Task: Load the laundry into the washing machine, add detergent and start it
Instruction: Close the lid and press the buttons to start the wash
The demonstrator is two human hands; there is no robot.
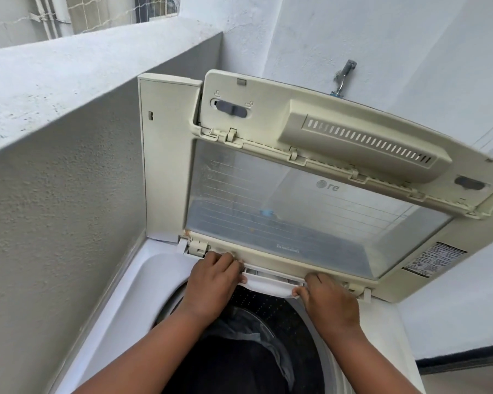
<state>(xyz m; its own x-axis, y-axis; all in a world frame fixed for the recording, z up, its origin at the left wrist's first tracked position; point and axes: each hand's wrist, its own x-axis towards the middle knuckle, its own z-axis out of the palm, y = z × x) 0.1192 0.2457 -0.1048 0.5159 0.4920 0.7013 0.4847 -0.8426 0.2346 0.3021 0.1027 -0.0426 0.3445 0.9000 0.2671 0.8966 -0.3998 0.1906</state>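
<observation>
A white top-loading washing machine [117,305] fills the lower part of the head view. Its cream lid [319,155] with a clear window stands raised and folded back. Dark laundry [234,359] lies inside the drum. At the back rim of the opening sits a white detergent drawer [271,285]. My left hand [215,282] grips the drawer's left end with fingers curled over it. My right hand [329,300] pinches its right end. Both forearms reach across the drum from the bottom of the view.
A grey textured parapet wall [54,172] runs tight along the machine's left side. White walls stand behind and to the right, with a tap [343,78] above the lid. A label [433,258] is stuck on the lid's right edge.
</observation>
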